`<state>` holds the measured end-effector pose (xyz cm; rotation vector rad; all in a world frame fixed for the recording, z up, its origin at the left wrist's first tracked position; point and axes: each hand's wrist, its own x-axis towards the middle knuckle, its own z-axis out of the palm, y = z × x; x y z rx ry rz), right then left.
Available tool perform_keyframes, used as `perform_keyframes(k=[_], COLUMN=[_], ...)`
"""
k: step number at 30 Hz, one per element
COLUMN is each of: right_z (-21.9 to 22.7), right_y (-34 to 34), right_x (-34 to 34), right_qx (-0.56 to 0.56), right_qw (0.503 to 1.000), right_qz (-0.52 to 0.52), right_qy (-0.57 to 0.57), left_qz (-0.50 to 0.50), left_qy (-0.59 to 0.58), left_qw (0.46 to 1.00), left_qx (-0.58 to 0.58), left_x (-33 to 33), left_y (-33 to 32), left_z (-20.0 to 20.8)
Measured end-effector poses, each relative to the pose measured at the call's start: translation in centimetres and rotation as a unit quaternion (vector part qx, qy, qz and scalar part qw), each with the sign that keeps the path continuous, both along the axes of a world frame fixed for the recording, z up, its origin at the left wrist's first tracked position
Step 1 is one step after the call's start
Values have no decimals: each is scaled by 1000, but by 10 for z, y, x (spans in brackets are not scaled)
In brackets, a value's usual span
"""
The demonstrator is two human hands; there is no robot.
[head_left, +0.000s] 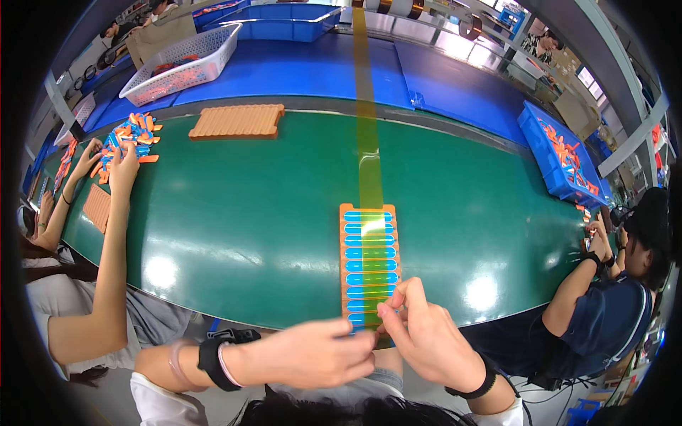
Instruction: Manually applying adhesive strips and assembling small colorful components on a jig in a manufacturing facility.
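An orange ridged tray (344, 270) lies upright in front of me, reaching the table's near edge. Across it sit several blue strip-shaped pieces (353, 265) in a column. A long band of amber see-through tape (367, 142) runs from the far side down over the middle of these pieces. My right hand (433, 337) is at the tray's near right corner, thumb and forefinger pinched at the tape's edge. My left hand (312, 353) is beside the tray's near end, its fingers smeared by motion; whether it holds anything is unclear.
Rolls of tape (408, 7) hang at the far side. Another orange tray (238, 121) lies at the far left of the green table (298, 184). A co-worker's hands (121, 160) touch a pile of orange and blue pieces. A blue bin (543, 160) and another person (597, 284) are at right.
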<state>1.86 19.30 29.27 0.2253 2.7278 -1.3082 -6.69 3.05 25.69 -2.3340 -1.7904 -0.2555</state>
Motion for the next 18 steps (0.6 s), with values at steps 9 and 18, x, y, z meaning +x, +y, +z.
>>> perform_keyframes(k=[9,18], right_z=[-5,4], right_y=[0,-1], right_x=[5,-24], right_qx=[6,80], right_qw=[1000,996], right_qz=[-4,9], right_qy=[21,34], left_qz=[327,280], left_qy=[-778,-704], left_qw=[528,641], left_qx=[94,124], left_x=[-141,-134], left_y=[97,117], left_z=[5,-19])
